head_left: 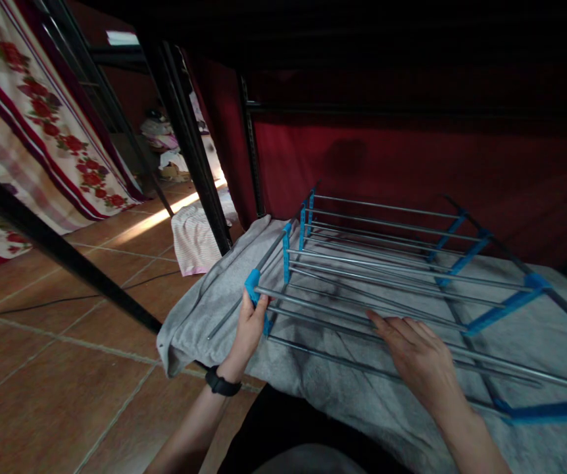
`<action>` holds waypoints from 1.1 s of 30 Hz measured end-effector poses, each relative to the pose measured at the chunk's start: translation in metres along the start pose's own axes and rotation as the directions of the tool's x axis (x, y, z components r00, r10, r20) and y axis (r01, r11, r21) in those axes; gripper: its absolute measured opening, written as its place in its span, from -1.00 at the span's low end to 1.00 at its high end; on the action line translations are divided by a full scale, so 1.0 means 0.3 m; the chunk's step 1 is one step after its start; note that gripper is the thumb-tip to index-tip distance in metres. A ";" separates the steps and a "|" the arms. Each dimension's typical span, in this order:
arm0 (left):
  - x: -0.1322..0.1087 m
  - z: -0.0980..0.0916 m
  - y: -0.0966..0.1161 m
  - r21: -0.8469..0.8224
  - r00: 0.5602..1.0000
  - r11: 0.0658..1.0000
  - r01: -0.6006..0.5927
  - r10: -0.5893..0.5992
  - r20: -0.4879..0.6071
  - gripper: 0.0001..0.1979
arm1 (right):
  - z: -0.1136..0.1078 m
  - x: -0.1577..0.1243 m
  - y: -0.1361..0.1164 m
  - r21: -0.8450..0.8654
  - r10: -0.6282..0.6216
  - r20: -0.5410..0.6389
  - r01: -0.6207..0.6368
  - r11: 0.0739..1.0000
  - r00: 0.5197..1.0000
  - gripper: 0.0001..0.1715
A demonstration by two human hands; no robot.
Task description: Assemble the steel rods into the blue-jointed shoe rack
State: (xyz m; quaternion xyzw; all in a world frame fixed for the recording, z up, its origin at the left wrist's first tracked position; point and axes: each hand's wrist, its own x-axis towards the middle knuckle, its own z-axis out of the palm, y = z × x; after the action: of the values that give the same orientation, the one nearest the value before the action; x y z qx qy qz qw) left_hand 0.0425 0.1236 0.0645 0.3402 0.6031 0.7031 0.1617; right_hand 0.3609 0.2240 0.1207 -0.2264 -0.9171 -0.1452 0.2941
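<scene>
A folding drying rack (392, 263) of silver metal rods and blue plastic joints lies on a grey towel (199, 316) spread over a low surface. My left hand (250, 327), with a black band at the wrist, is closed around a blue joint at the rack's near left corner. My right hand (419, 355) rests flat on the rods near the front, fingers stretched out and pointing left. Nothing is held in it.
A black metal bed frame post (189, 145) rises just left of the rack. Dark red fabric (412, 164) hangs behind. A striped cloth (195, 237) lies on the brown tiled floor (56, 368). Floral bedding (41, 131) hangs at the far left.
</scene>
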 end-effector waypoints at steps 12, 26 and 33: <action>0.022 -0.040 -0.021 0.105 0.996 0.994 -0.011 0.002 0.089 -0.46 | -0.002 0.015 -0.007 -0.031 -0.031 0.056 0.033 0.999 0.998 -0.57; 0.030 -0.049 0.092 -0.127 0.993 0.992 0.024 -0.009 0.121 -0.58 | -0.023 0.089 -0.051 0.127 -0.037 0.198 0.011 0.992 0.980 -0.48; 0.023 -0.049 0.107 -0.171 0.990 0.979 0.112 -0.095 0.105 -0.43 | -0.044 0.341 0.013 0.438 -0.015 0.260 -0.104 0.893 0.966 -0.41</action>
State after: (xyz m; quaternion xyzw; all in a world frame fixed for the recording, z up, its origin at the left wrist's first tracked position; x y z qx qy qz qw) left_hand 0.0337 0.1100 0.0967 0.3263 0.5468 0.7271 0.2567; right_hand 0.2949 0.2557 0.1934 -0.1905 -0.9506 0.1069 0.2205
